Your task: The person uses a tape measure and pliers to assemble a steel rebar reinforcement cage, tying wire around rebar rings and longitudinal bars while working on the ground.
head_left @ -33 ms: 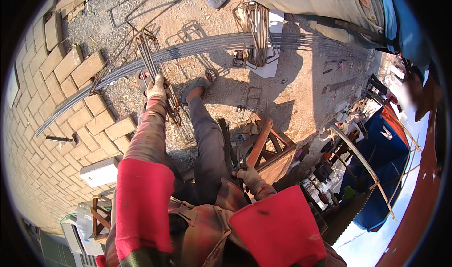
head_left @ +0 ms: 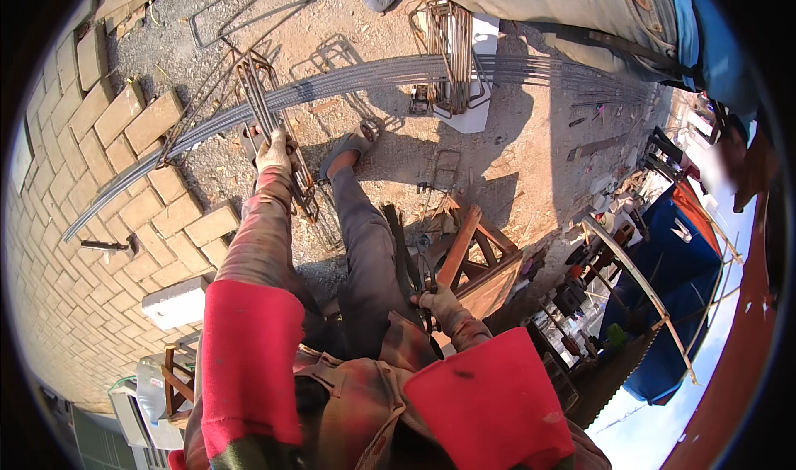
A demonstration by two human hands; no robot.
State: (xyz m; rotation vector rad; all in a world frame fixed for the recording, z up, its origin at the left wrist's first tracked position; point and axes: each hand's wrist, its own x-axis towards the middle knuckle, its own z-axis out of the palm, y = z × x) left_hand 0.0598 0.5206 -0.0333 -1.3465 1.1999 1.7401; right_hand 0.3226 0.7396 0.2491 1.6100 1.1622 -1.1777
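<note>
My left hand (head_left: 276, 152), gloved, is wrapped round a bundle of bent steel rebar stirrups (head_left: 259, 97). The bundle slants over long grey reinforcing bars (head_left: 348, 80) that curve across the ground. In my lap, my right hand (head_left: 439, 302) is closed on dark metal pincers (head_left: 425, 264) pointing away from me. Their lower handles are partly hidden by the fingers. A wooden stool-like frame (head_left: 458, 250) stands just beside that hand.
More stirrups (head_left: 452, 55) lie stacked across the bars on a white sheet (head_left: 483, 113). Another bent frame (head_left: 249, 10) lies far left. A person's trousered leg (head_left: 547, 2) is at the far right. Paving bricks (head_left: 108, 188) and a white block (head_left: 176, 302) are on the left.
My right hand and the pincers have shifted very slightly. The left hand keeps its hold on the stirrups.
</note>
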